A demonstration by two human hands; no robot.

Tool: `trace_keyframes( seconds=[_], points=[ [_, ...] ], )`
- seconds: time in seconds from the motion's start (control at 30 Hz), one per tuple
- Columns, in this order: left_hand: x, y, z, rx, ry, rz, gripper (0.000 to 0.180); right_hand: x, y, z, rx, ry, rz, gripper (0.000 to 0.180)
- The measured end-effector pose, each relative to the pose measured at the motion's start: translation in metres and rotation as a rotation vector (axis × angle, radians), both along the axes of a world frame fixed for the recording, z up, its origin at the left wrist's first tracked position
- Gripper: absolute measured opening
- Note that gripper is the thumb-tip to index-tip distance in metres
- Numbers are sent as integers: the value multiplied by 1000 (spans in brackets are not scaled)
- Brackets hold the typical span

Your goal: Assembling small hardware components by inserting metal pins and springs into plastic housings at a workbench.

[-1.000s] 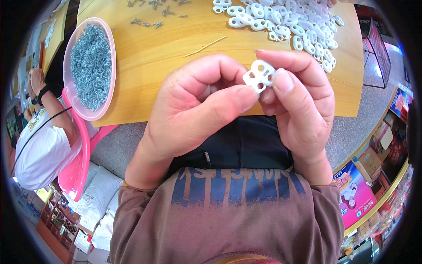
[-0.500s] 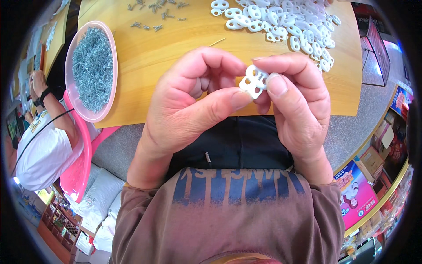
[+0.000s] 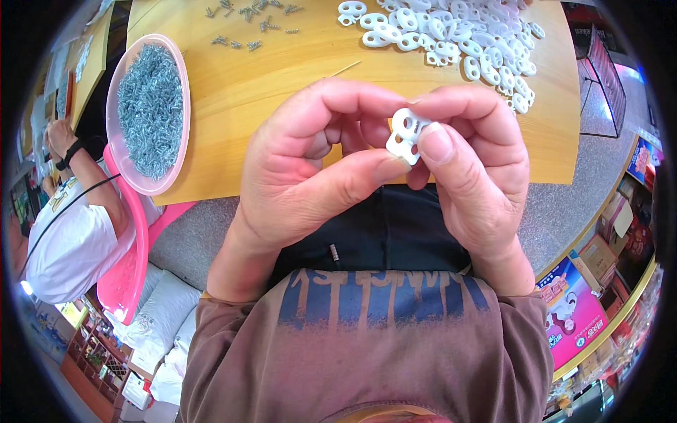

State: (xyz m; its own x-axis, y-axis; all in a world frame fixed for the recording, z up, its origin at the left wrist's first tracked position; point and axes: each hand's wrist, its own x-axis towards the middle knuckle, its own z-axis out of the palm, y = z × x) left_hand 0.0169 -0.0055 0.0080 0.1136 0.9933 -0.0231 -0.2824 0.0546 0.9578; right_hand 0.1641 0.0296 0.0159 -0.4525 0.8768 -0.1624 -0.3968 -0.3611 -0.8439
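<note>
A small white plastic piece with two holes point(image 3: 405, 134) is pinched between both my hands above the near edge of a yellow wooden table point(image 3: 240, 106). My left hand point(image 3: 310, 169) presses its thumb against the piece's lower end, fingers curled behind it. My right hand point(image 3: 472, 169) grips it from the right with thumb and forefinger. A heap of the same white pieces point(image 3: 458, 42) lies at the far right of the table. A clear pink bowl point(image 3: 149, 113) full of small metal springs stands at the left.
Several loose springs point(image 3: 247, 21) lie scattered at the table's far edge, and a thin pin point(image 3: 345, 68) lies mid-table. A person in a white shirt point(image 3: 70, 233) sits at the left beside a pink stool point(image 3: 127, 268). Boxes and shelves point(image 3: 606, 254) line the floor at right.
Both hands have shifted the white piece slightly lower and turned it between the fingers; the grip stays the same.
</note>
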Motion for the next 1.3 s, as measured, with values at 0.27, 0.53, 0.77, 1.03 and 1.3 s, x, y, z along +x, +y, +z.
trace_keyframes(
  seconds=[0.27,0.53,0.77,1.03,1.3],
  points=[
    [6,-1,5,-148,-214,40,40,3,-2,-3,104,-35,20,17],
    [9,-3,5,-170,-201,95,40,1,-3,-7,229,0,3,26],
    [6,-3,-2,-13,-166,58,39,4,1,-3,11,124,76,30],
    [6,-3,-1,81,-77,40,37,6,1,-1,-3,86,68,30],
    [1,-1,-4,131,-123,41,28,8,3,-5,125,51,130,34]
  ],
)
